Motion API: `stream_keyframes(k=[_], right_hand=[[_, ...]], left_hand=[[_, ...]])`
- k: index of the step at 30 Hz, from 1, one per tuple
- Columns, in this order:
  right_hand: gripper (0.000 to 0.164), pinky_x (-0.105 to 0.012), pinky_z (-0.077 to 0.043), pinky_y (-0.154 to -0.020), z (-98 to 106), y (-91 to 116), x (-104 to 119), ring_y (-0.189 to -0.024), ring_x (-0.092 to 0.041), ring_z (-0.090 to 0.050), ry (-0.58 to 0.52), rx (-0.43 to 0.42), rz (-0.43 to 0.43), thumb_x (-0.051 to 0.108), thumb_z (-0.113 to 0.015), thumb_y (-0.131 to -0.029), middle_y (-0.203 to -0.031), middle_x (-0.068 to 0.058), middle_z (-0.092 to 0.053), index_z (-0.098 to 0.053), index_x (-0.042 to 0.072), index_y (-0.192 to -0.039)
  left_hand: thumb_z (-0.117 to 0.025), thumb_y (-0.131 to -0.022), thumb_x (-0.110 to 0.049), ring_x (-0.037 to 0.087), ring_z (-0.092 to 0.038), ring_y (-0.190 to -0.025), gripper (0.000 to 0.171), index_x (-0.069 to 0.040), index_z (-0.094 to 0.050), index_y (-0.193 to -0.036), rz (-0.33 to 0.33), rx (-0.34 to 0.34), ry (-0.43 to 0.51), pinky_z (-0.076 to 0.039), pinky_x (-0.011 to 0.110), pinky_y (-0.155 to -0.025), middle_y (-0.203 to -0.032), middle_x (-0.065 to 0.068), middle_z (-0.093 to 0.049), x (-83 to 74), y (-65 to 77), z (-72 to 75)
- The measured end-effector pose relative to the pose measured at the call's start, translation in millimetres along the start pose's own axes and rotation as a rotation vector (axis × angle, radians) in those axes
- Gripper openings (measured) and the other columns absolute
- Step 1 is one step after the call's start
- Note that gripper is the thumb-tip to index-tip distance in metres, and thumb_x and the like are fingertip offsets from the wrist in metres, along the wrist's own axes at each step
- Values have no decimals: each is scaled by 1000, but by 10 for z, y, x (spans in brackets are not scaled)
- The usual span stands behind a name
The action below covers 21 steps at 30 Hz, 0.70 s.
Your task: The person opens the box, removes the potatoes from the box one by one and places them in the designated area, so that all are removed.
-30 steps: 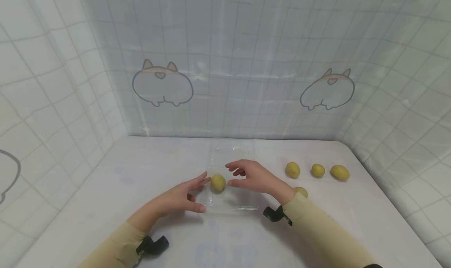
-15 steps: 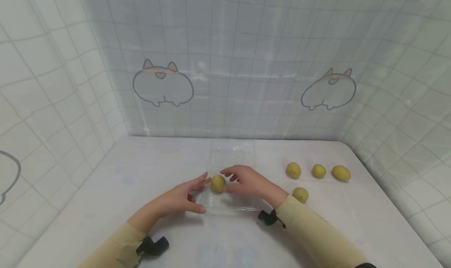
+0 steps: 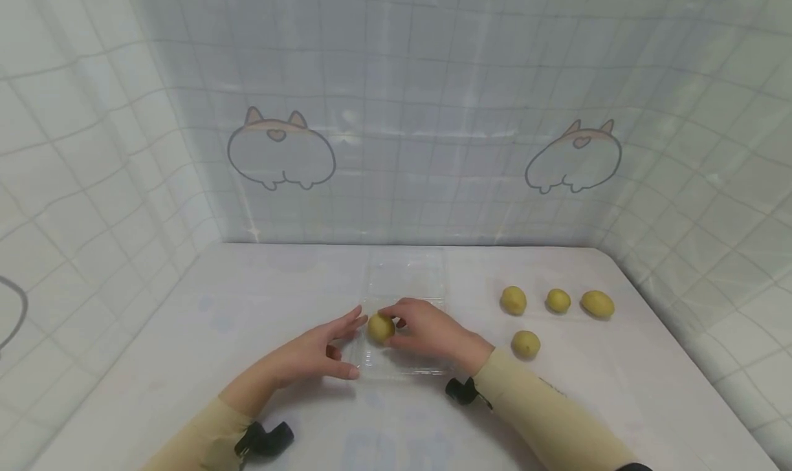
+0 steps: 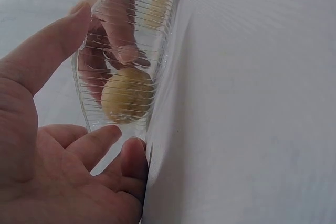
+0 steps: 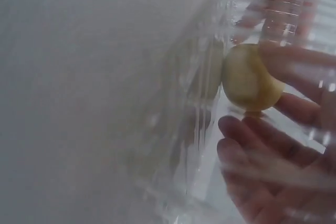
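Note:
A yellow lemon sits in the left part of a clear plastic clamshell box, whose lid is folded back toward the rear wall. Reaching in from the right, my right hand pinches that lemon between thumb and fingers. In the right wrist view the thumb lies along the lemon, partly seen through the clear plastic. My left hand is at the box's left side with thumb and fingers spread. Through the ribbed box wall the left wrist view shows the lemon and the right hand's fingers.
To the right on the white tabletop lie several more lemons: one nearest the right forearm, and a row behind it, ending with a longer one. A tiled-pattern curtain encloses the table's back and sides.
My right hand has moved left and slightly down onto the lemon in the box and taken hold of it. The left hand has stayed nearly still at the box's side.

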State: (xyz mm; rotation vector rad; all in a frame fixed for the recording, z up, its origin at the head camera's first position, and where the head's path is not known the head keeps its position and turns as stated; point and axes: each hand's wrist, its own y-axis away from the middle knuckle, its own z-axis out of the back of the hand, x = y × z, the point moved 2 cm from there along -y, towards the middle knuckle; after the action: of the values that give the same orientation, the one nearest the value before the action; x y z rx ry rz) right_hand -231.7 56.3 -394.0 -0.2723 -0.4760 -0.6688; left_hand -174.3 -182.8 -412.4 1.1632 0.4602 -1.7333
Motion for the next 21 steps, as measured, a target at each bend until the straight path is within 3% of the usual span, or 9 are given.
stream_keyframes(k=[13, 21], right_hand=[[41, -22, -49, -83, -19, -18, 2, -94, -5, -63, -98, -33, -13, 24, -79, -85, -116, 10, -65, -66, 15, -123], [51, -22, -48, -81, -81, -34, 7, -93, -5, -58, -120, 15, 37, 24, -81, -84, -118, 14, -63, -63, 19, -131]], left_hand=[[-85, -79, -35, 22, -52, -110, 106, -28, -17, -160, -5, -8, -16, -44, 38, -89, -156, -13, -33, -7, -15, 2], [-84, -80, -35, 24, -53, -102, 105, -28, -17, -160, 7, -6, -8, -44, 37, -86, -157, -8, -34, 9, -9, -18]])
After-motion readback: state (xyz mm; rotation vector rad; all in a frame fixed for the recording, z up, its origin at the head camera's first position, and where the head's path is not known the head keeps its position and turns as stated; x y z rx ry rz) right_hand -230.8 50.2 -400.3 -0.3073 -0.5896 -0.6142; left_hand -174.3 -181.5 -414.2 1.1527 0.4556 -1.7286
